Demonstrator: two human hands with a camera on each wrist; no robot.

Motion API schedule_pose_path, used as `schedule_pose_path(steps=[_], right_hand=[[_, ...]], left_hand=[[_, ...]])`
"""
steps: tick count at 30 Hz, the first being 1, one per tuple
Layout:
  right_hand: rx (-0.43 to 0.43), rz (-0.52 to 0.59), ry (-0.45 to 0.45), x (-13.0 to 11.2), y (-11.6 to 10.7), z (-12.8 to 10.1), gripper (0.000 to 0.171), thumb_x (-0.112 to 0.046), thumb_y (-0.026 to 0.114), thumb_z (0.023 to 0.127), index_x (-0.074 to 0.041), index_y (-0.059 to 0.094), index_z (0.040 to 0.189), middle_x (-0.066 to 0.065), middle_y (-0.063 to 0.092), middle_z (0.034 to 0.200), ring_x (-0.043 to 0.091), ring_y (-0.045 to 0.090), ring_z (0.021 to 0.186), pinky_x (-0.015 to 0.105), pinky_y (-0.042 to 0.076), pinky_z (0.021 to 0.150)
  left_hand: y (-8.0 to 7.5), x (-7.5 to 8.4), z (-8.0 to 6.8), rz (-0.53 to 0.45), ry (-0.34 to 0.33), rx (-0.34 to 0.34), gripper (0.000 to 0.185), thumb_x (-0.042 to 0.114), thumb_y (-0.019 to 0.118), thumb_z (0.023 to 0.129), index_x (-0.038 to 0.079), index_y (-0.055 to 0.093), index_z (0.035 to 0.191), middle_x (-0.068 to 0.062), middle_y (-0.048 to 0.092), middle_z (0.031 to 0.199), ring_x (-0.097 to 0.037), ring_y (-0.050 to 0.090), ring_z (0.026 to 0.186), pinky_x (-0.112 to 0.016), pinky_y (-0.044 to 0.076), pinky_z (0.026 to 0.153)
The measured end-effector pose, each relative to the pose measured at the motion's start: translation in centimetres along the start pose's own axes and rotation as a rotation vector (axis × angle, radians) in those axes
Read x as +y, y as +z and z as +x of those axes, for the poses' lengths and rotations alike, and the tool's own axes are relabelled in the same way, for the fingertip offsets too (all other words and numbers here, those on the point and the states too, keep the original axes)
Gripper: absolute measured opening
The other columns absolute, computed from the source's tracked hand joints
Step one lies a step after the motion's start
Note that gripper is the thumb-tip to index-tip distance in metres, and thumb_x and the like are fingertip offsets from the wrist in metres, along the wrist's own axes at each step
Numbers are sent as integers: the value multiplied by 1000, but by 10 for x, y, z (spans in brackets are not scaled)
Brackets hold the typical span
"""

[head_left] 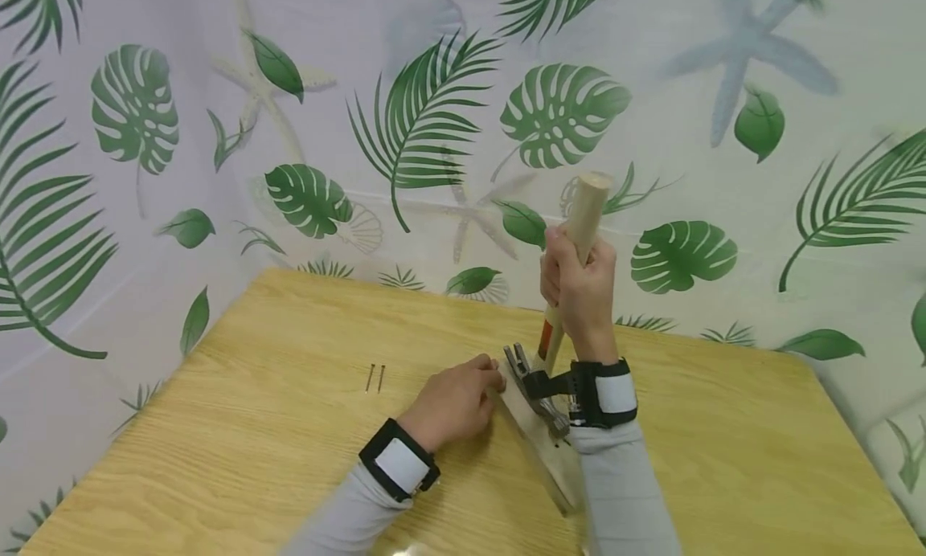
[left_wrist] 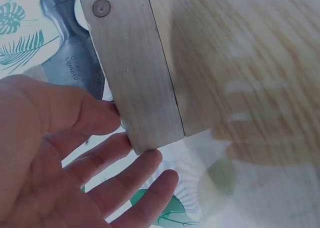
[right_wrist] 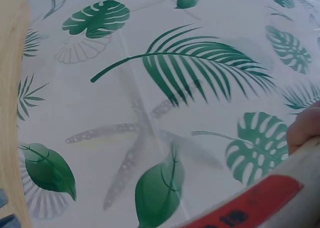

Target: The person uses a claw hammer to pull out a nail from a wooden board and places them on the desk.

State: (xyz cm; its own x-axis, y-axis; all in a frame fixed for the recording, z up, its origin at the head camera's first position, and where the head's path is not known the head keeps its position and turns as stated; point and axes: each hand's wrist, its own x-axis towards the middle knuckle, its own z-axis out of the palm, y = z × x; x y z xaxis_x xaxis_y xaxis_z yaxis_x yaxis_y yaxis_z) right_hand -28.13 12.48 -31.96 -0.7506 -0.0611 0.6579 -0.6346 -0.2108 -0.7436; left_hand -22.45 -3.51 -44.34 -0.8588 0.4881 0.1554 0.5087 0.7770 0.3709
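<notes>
Wooden table, leaf-print backdrop

Light wooden table, white backdrop sheet printed with green palm leaves and pale starfish, soft even light

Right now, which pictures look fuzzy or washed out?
Head view: evenly lit and sharp, even the two nails on the table show. Left wrist view: the wood block is crisp, but the right side is smeared and pale with glare. Right wrist view: the hammer handle close up is soft, the leafy curtain clearer.
</notes>
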Motion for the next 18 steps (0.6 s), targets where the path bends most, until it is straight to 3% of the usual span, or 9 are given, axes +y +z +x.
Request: schedule_pose_path(steps=[4, 12, 18], right_hand=[[24, 44, -121, -12, -3, -16, 30, -11, 53, 101, -6, 45, 73, -1, 31, 48, 13, 26, 33, 28, 20, 32], [35, -19, -181, -25, 11, -40, 24, -11, 55, 98, 3, 50, 78, 3, 42, 51, 13, 36, 38, 28, 27, 35], [63, 106, -301, -48, 5, -51, 25, -2, 51, 93, 3, 41, 70, 1, 38, 49, 10, 32, 37, 24, 23, 35]], left_hand=[[-1, 0, -1, -23, -1, -6, 29, 5, 60, 94, 14, 75, 117, -2, 64, 127, -18, 68, 97, -27, 51, 63], [2, -1, 1, -40, -15, -30, 25, 8, 65, 94, 16, 75, 116, 0, 64, 125, -13, 63, 81, -26, 45, 55], [2, -2, 2, -33, -18, -11, 29, 6, 65, 92, 18, 75, 117, 2, 64, 129, -15, 66, 88, -26, 43, 54]])
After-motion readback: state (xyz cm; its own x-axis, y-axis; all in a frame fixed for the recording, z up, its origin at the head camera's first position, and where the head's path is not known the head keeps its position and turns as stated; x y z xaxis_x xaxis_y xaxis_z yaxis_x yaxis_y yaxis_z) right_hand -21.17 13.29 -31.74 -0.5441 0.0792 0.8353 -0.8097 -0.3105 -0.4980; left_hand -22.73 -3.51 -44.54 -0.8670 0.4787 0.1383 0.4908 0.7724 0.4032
